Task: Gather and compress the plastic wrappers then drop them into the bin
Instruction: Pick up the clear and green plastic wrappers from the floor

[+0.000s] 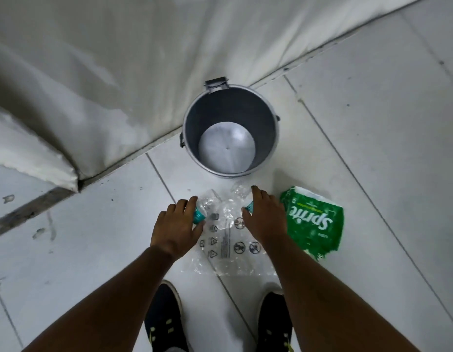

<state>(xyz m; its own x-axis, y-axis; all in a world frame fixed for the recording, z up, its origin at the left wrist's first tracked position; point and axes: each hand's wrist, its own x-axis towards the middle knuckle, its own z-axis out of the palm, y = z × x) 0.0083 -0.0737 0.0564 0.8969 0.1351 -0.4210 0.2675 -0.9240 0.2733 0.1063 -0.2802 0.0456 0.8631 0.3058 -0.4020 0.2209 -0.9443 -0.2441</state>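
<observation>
A clear plastic wrapper [226,240] printed with warning symbols lies flat on the white floor tiles in front of me. My left hand [178,224] rests on its left edge, fingers curled over a teal-printed part. My right hand [264,214] lies on its right edge, fingers spread, touching another teal bit. Whether either hand has closed a grip on the plastic I cannot tell. A green Sprite wrapper [313,222] lies crumpled just right of my right hand. The grey round bin [230,128] stands open and empty just beyond the wrappers.
A white wall [118,59] rises behind the bin and meets the floor along a dark seam. My two dark shoes [164,318] stand on the tiles directly behind the clear wrapper. A wall corner [68,174] juts out at the left.
</observation>
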